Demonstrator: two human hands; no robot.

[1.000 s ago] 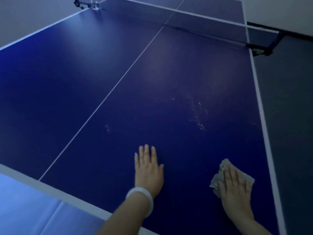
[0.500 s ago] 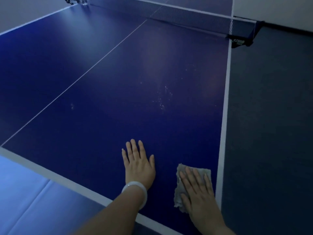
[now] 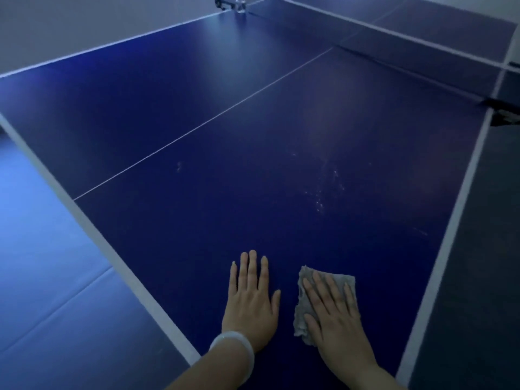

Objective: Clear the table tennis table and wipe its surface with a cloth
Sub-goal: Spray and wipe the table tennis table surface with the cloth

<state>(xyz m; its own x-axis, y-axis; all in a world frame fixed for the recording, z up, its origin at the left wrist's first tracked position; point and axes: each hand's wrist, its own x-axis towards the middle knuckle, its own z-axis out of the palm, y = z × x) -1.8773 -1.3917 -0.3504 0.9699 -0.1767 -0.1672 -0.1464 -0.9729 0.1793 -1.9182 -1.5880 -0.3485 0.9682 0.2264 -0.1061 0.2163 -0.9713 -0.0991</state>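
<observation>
My left hand (image 3: 250,302) lies flat on the blue desk (image 3: 225,220), palm down, fingers straight and close together, grasping nothing; a pale bangle (image 3: 235,351) circles its wrist. Just beside it, toward the desk's right side line, my right hand (image 3: 334,313) presses flat on a grey cloth (image 3: 302,319), fingers spread over it rather than curled around it. The cloth is crumpled, sticking out past my fingertips and along the thumb side, and it sits on the desk near the end line closest to me. Beyond the cloth, farther up the desk, a scatter of pale specks (image 3: 323,192) marks the surface, with one small smudge (image 3: 179,166) off toward the white centre line (image 3: 197,130). Past those, the net (image 3: 408,49) crosses the desk, and a clear object I cannot identify (image 3: 240,5) stands by the net's far-left post.
</observation>
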